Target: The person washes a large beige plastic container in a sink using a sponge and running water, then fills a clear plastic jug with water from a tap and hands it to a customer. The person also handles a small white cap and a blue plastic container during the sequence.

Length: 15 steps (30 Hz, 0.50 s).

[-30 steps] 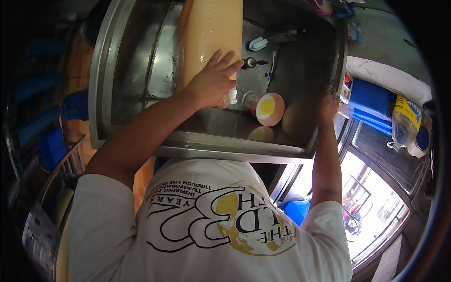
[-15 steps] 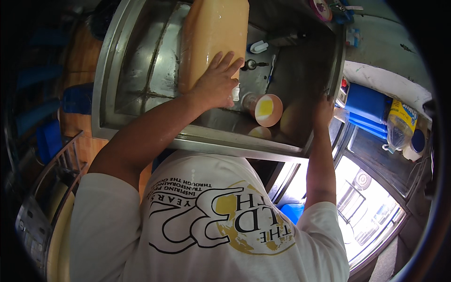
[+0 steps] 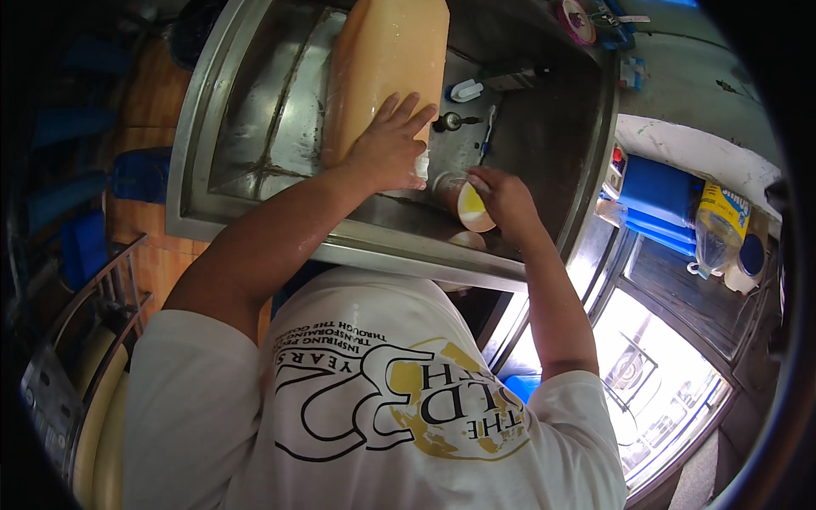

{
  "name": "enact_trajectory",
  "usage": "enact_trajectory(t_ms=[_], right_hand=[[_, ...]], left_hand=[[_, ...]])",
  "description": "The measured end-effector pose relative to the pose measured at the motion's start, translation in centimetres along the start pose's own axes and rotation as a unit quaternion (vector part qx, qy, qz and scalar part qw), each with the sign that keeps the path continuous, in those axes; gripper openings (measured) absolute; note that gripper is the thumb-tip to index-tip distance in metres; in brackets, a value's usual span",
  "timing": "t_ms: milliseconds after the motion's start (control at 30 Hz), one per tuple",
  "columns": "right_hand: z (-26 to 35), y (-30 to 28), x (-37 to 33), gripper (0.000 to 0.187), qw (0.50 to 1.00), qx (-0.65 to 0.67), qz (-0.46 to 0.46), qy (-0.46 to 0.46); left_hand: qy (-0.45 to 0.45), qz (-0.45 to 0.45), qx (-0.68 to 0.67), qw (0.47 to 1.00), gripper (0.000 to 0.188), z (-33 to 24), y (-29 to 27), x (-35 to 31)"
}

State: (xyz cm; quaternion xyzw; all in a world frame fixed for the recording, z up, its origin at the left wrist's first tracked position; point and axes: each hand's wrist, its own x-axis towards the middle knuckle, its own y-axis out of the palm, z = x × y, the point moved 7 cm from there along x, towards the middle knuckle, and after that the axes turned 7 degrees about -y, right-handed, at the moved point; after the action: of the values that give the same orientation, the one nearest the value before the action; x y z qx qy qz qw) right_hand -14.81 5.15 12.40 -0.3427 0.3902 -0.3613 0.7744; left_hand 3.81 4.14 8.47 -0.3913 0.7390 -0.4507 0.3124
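A large beige-orange plastic jug lies in the metal sink. My left hand rests on its near end with the fingers spread, beside a small white part of the jug. To the right, a round pinkish cup lies tipped on its side, its mouth toward me and a yellow patch showing inside. My right hand is at the cup's rim, fingers closed on it and covering part of the mouth. The fingertips are partly hidden.
On the sink floor are a white-handled brush, a drain fitting and a toothbrush. The steel rim runs along the near side. Right of the sink stand a blue container and a yellow-labelled bottle.
My right hand has moved left from the sink's right wall to the cup and taken hold at its rim. My left hand stays spread on the jug.
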Motion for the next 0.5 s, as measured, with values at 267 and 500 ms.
enact_trajectory(t_ms=[267, 500], right_hand=[[5.3, 2.1, 2.6, 0.031, 0.955, -0.219, 0.001, -0.201], [6.0, 2.0, 2.4, 0.034, 0.951, -0.234, 0.032, -0.199]], left_hand=[[-0.003, -0.007, 0.011, 1.000, 0.055, -0.2, 0.1, 0.1], [-0.001, -0.005, 0.002, 1.000, 0.052, -0.4, 0.5, 0.3]])
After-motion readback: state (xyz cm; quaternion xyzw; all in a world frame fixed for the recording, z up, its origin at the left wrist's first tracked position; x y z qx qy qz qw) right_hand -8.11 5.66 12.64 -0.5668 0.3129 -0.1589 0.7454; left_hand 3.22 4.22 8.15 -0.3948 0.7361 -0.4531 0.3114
